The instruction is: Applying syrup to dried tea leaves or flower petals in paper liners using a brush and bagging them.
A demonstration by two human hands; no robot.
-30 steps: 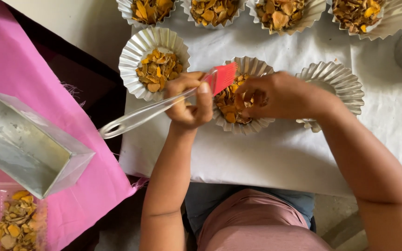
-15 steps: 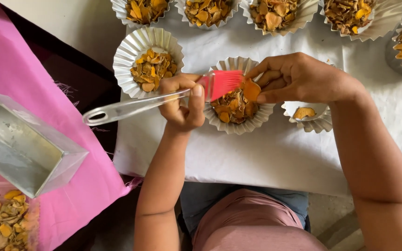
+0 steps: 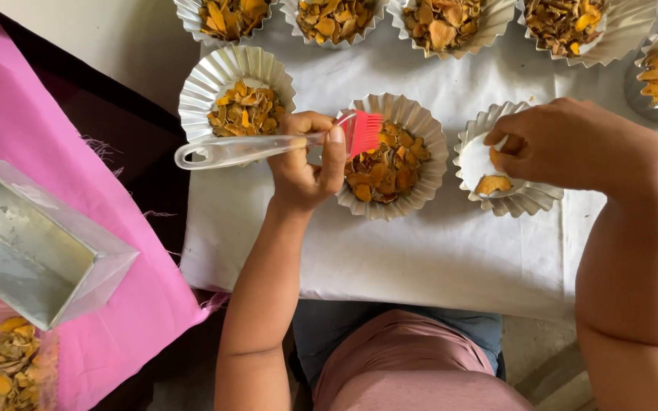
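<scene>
- Head view, frame centre: the left hand (image 3: 306, 164) grips a clear-handled brush (image 3: 268, 146), its red bristles over a filled foil cup (image 3: 390, 156).
- Centre right: the right hand (image 3: 573, 144) pinches an orange chip (image 3: 496, 158) inside a nearly empty foil cup (image 3: 508, 164) on the white-covered table (image 3: 436, 259).

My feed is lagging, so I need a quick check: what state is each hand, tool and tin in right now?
left hand: gripping the brush
brush: level, red bristles over the middle tin
middle tin: full of orange-brown chips
right hand: fingers in the small tin, pinching a chip
small tin: nearly empty, a chip or two
left tin: filled
metal box: open, looks empty
</scene>
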